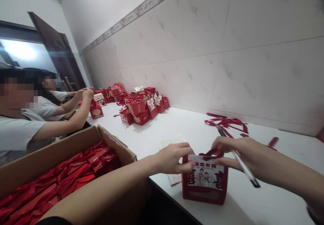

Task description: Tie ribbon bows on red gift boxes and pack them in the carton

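Note:
A red gift box (204, 196) with a white printed front, showing a cartoon couple and red characters, stands upright near the table's front edge. My left hand (174, 157) grips its upper left side, thumb on the front. At the top, the fingers of my right hand (234, 152) are closed on the dark red ribbon (209, 153). A black-and-silver pen (243, 166) is tucked in that same hand, slanting across its back. Behind my left hand, a pale sheet with small print (174, 179) lies partly hidden on the table.
An open cardboard box (116, 144) of red gift boxes stands at left. Loose red ribbons (227, 122) lie by the wall. Farther along the white table (131, 132) is a pile of red gift boxes (138, 107). Co-workers (63, 117) sit at the left, hands on boxes.

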{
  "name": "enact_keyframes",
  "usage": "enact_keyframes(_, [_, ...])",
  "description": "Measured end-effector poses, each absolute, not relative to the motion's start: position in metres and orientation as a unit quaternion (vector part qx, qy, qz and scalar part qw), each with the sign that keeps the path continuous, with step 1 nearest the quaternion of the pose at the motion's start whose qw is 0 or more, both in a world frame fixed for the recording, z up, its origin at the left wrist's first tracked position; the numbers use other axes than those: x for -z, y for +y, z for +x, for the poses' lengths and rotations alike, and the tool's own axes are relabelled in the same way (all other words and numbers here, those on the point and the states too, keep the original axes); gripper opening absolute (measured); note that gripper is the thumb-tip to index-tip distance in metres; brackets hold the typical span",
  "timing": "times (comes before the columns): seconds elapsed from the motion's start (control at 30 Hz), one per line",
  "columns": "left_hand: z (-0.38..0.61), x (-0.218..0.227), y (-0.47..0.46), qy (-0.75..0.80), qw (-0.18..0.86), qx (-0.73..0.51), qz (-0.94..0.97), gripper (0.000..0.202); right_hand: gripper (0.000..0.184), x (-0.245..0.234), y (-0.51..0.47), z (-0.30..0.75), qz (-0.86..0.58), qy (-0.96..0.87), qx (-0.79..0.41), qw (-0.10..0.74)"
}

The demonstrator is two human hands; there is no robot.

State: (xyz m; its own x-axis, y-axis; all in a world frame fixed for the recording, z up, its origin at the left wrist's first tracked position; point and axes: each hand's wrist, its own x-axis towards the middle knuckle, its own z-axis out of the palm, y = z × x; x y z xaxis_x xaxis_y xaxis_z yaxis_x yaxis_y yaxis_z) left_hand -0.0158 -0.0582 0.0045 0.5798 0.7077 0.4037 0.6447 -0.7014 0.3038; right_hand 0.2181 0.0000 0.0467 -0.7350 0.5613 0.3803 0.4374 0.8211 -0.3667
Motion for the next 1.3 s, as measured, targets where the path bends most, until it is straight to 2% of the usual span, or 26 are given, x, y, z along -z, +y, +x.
enact_keyframes(0.1, [-0.016, -0.008, -0.058, 0.391, 0.077, -0.256, 0.881, 0.014, 0.013, -0.055, -0.007, 0.210, -0.231, -0.940, -0.168, 0.185])
enact_keyframes(0.2, [-0.017, -0.010, -0.059, 0.393, 0.087, -0.280, 0.872, 0.014, 0.009, -0.060, -0.012, 0.202, -0.229, -0.935, -0.166, 0.213])
enact_keyframes(0.33, [-0.014, -0.004, -0.059, 0.387, 0.130, -0.375, 0.832, 0.032, 0.006, -0.059, -0.015, 0.192, -0.210, -0.930, -0.167, 0.252])
enact_keyframes(0.43, [-0.009, 0.002, -0.059, 0.370, 0.205, -0.458, 0.782, 0.022, 0.007, -0.055, -0.016, 0.185, -0.206, -0.925, -0.152, 0.282])
enact_keyframes(0.5, [-0.008, 0.004, -0.059, 0.364, 0.228, -0.470, 0.771, 0.011, 0.009, -0.053, -0.016, 0.182, -0.207, -0.921, -0.130, 0.305])
enact_keyframes(0.63, [-0.009, 0.000, -0.059, 0.348, 0.116, -0.446, 0.816, 0.006, 0.014, -0.046, -0.016, 0.176, -0.199, -0.914, -0.097, 0.341])
enact_keyframes(0.73, [-0.011, -0.005, -0.059, 0.325, 0.033, -0.440, 0.837, 0.013, 0.020, -0.041, -0.016, 0.173, -0.196, -0.905, -0.087, 0.368])
enact_keyframes(0.87, [-0.013, -0.006, -0.058, 0.332, -0.013, -0.415, 0.847, 0.021, 0.019, -0.036, -0.015, 0.169, -0.212, -0.884, -0.099, 0.405])
enact_keyframes(1.07, [-0.013, -0.002, -0.056, 0.332, -0.027, -0.405, 0.851, 0.027, 0.014, -0.044, -0.014, 0.173, -0.271, -0.886, -0.167, 0.337])
enact_keyframes(1.3, [-0.010, -0.005, -0.062, 0.321, 0.038, -0.382, 0.866, 0.043, 0.018, -0.058, -0.023, 0.189, -0.279, -0.916, -0.172, 0.232])
